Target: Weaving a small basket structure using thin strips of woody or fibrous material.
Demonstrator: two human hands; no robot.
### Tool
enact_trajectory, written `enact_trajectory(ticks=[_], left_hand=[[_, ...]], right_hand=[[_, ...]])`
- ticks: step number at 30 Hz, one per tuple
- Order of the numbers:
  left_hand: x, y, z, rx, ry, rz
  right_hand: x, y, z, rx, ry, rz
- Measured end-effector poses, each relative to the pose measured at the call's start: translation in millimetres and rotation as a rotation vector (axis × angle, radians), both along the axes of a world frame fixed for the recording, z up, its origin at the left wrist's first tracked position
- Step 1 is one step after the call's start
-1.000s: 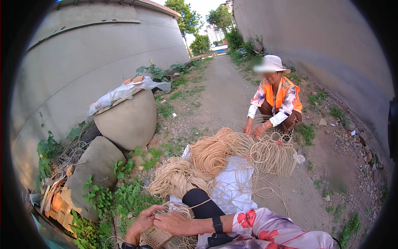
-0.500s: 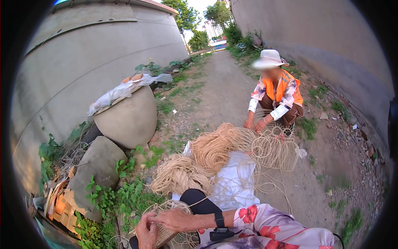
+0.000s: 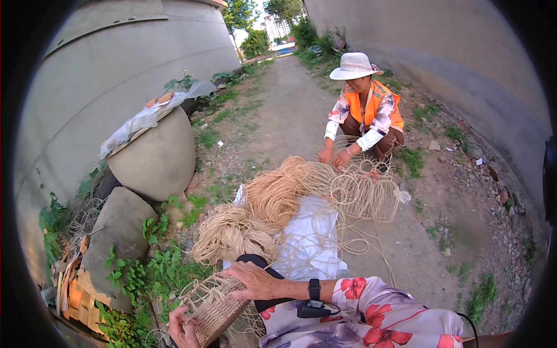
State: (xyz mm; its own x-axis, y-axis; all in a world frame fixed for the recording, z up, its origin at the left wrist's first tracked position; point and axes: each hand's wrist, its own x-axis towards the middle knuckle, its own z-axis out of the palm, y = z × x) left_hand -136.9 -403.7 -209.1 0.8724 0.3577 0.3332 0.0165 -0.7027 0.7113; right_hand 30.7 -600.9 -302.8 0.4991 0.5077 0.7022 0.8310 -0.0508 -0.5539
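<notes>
Low in the view, a tan woven cord piece is tilted over my lap, its close weave facing up and loose loops along its far edge. My left hand is closed at its lower left edge, partly cut off by the frame. My right hand, with a black band on the wrist, grips the upper right edge, thumb over the weave and fingers bent. Just beyond my knee lie a pale coil of cord and a darker tan coil, on a white sheet.
A person in an orange vest and white hat squats ahead, both hands on an open cord frame. At left stand a large upturned clay-coloured pot and a grey slab. Walls flank the dirt path.
My hands have moved apart from being close together over the woven piece, and its woven face now shows more. My view has shifted slightly, so the surroundings appear further left.
</notes>
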Motion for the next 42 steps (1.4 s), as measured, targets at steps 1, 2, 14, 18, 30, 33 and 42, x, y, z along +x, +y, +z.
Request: enact_trajectory(ticks=[1,2,14,18,30,33,42], left_hand=[[-2.7,-0.3,-0.4,-0.140,-0.069,-0.015],[-4.6,0.4,-0.9,-0.279,-0.137,-0.024],[-77.4,63.7,44.9,0.042,0.025,0.073],[-101.0,102.7,25.9,0.304,0.239,0.262],[-72.3,-2.0,103.3,-0.763,-0.055,0.190],[-58.4,-26.5,121.2,-0.936,0.039,-0.344],[6.2,-2.9,60.1,-1.385,-0.335,-0.569]], right_hand=[[3.7,-5.8,-9.5,-0.057,0.097,0.051],[7.6,-7.9,-20.7,-0.115,0.195,0.107],[10.1,-13.4,-61.2,-0.117,0.169,0.012],[13.4,-16.1,-63.1,-0.120,0.173,0.000],[-56.2,33.9,59.8,0.162,-0.163,0.437],[-77.6,47.1,74.8,0.186,-0.142,0.511],[-71.1,49.9,62.2,0.037,-0.027,0.581]])
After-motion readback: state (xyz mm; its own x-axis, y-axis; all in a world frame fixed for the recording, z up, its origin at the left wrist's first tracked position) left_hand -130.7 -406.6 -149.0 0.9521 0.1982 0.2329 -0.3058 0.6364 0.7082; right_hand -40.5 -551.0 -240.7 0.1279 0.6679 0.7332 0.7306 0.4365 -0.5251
